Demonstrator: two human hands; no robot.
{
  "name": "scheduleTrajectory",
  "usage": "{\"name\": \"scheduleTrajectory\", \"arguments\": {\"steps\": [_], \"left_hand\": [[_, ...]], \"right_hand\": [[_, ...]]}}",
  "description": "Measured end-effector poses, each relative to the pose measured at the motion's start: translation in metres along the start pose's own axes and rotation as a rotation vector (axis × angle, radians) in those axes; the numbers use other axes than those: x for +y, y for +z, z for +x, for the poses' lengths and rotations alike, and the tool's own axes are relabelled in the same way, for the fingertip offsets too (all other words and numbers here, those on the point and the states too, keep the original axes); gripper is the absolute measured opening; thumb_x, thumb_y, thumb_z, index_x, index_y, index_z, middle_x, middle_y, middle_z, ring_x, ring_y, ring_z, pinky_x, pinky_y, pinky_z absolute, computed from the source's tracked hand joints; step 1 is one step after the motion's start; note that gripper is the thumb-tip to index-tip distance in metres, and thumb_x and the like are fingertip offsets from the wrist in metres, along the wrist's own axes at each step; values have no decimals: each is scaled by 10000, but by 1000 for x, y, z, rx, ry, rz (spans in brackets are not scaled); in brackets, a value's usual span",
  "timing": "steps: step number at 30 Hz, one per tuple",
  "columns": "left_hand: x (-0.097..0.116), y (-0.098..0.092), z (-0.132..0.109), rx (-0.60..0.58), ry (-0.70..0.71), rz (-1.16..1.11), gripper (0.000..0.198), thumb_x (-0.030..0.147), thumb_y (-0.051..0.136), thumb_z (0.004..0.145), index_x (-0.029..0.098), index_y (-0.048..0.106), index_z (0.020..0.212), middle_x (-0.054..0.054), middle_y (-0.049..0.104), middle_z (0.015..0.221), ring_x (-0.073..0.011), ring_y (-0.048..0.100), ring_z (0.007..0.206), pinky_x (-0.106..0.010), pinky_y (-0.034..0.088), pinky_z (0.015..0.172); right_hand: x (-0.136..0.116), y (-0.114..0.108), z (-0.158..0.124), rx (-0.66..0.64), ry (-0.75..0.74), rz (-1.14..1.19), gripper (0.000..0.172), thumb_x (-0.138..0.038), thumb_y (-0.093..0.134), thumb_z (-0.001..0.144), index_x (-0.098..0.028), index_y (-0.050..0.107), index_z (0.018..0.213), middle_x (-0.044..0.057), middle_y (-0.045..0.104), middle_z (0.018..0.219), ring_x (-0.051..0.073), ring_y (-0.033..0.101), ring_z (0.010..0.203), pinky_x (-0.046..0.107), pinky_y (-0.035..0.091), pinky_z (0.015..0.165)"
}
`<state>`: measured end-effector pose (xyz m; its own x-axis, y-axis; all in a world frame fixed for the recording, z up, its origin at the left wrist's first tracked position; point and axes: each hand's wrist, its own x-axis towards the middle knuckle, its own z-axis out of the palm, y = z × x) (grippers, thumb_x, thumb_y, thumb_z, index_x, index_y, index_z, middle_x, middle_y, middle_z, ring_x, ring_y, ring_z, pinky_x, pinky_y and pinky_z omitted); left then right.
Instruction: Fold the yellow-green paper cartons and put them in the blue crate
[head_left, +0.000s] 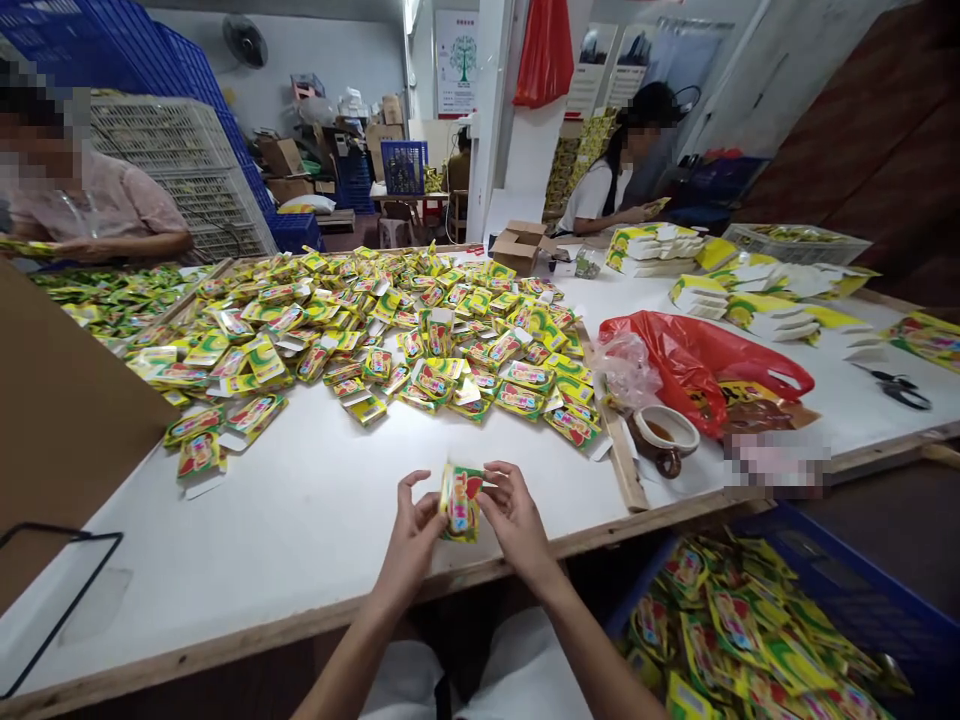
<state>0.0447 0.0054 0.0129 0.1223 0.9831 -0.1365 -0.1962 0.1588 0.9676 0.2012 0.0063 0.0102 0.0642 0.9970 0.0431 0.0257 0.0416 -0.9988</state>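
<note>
Both my hands hold one small yellow-green printed carton (460,500) upright above the near edge of the white table (315,520). My left hand (412,535) grips its left side with thumb and fingers. My right hand (514,515) pinches its right side and top flap. A wide heap of the same flat cartons (390,330) lies spread across the table beyond my hands.
A blue crate (847,600) of finished cartons sits at my lower right. A red plastic bag (697,365), a small bowl (666,428) and scissors (900,387) lie to the right. One person sits at far left, another at the back right. Brown cardboard (67,420) leans at left.
</note>
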Motion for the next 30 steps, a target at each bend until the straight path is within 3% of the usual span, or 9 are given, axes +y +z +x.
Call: {"name": "scheduleTrajectory", "arguments": {"steps": [5, 9, 11, 14, 17, 19, 22, 26, 30], "left_hand": [[9, 1, -12, -113, 79, 64, 453, 258, 538, 842, 277, 290, 1220, -70, 590, 1151, -178, 611, 988, -315, 485, 825], [2, -12, -6, -278, 41, 112, 374, 247, 537, 845, 240, 407, 1196, -83, 588, 1161, -193, 618, 961, -332, 489, 834], [-1, -16, -2, -303, 40, 173, 292, 247, 547, 839, 211, 485, 1121, -78, 615, 1105, -195, 619, 939, -334, 483, 844], [-1, -15, 3, -220, 121, 293, 190, 273, 519, 859, 184, 570, 1019, -76, 630, 1044, -199, 602, 962, -336, 462, 881], [-2, -7, 10, -144, 197, 268, 172, 268, 516, 861, 184, 588, 992, -81, 624, 1069, -201, 583, 1025, -333, 451, 909], [-5, -1, 13, -117, 194, 154, 255, 249, 528, 851, 208, 525, 1102, -73, 636, 1070, -190, 603, 996, -328, 476, 868], [-9, 6, 14, -105, 184, 117, 287, 248, 531, 849, 213, 508, 1133, -73, 648, 1071, -182, 621, 964, -325, 488, 850], [-6, 10, 7, -51, 204, 263, 184, 288, 527, 856, 174, 630, 956, -85, 662, 1029, -196, 617, 973, -320, 473, 877], [0, 15, 5, 25, 193, 293, 185, 297, 542, 843, 173, 643, 935, -68, 681, 951, -183, 626, 897, -297, 485, 821]], "right_hand": [[3, 7, 3, -84, -61, 9, 229, -271, 555, 845, -228, 504, 1064, 38, 632, 937, 162, 635, 821, 291, 506, 765], [3, -4, 4, -185, -62, -117, 239, -219, 533, 844, -232, 536, 1083, 19, 632, 897, 154, 619, 800, 277, 491, 751], [0, -7, 8, -250, -63, -187, 219, -214, 517, 851, -228, 557, 1065, 5, 629, 837, 147, 606, 764, 266, 484, 722], [-6, -7, 16, -318, -103, -282, 124, -216, 507, 856, -208, 600, 938, -9, 618, 753, 139, 576, 713, 251, 468, 676], [-6, -5, 21, -286, -156, -340, 128, -205, 519, 842, -186, 607, 751, 1, 611, 730, 144, 564, 711, 256, 460, 674], [-2, -5, 20, -200, -166, -288, 84, -193, 531, 831, -190, 613, 816, 12, 627, 793, 153, 583, 757, 266, 472, 704], [2, -7, 16, -119, -161, -183, 191, -185, 543, 829, -206, 594, 1012, 27, 647, 902, 162, 611, 838, 287, 489, 769], [-5, -10, 12, -180, -194, -221, 114, -236, 558, 847, -191, 658, 879, 51, 665, 915, 179, 615, 881, 294, 488, 792], [-12, -8, 14, -155, -169, -259, 128, -247, 551, 858, -179, 656, 833, 43, 666, 838, 169, 617, 801, 284, 484, 751]]}}
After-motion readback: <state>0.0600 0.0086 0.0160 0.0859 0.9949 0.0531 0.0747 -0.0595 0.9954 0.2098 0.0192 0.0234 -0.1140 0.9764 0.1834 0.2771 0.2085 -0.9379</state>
